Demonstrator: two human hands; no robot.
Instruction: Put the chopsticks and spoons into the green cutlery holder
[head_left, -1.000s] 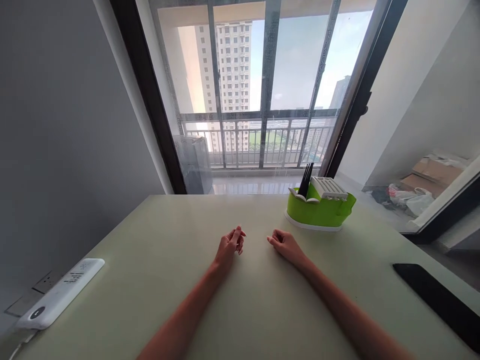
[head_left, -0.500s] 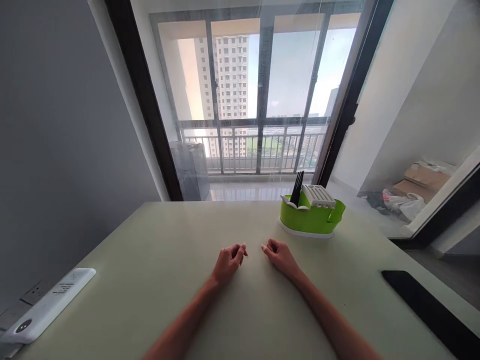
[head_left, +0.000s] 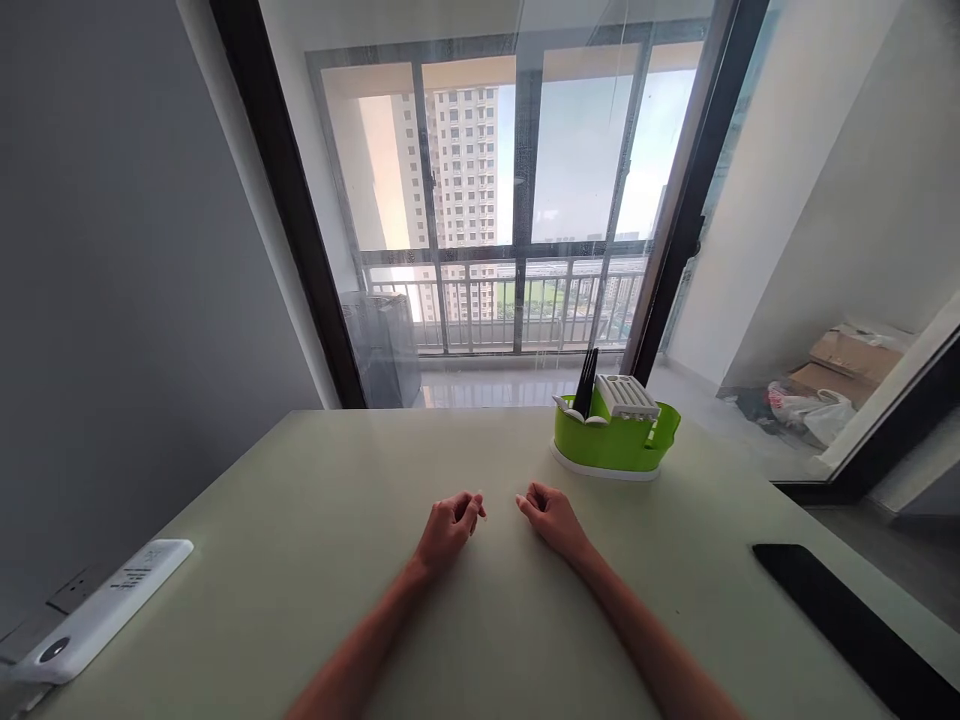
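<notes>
My left hand [head_left: 448,530] rests on the pale table [head_left: 315,500] with its fingers curled in loosely, and nothing shows in it. Across a small gap, my right hand [head_left: 552,515] lies on its side, fingers folded into a fist and thumb along the top; no object shows in it. Just beyond the right hand stands a green utensil holder [head_left: 607,442] with a white base, touched by neither hand. Black chopsticks [head_left: 586,385] stick up from it beside a white slotted top [head_left: 628,397].
A long white device [head_left: 112,605] with a dark round spot lies at the table's left edge. On the right is a long black slab [head_left: 855,620]. Past the far edge is a dark-framed glass door [head_left: 300,230]; cardboard boxes [head_left: 859,360] and bags sit beyond the glass.
The view has shifted slightly, moving the holder and both hands a little to the left in the picture. Both hands keep their curled pose on the table.
</notes>
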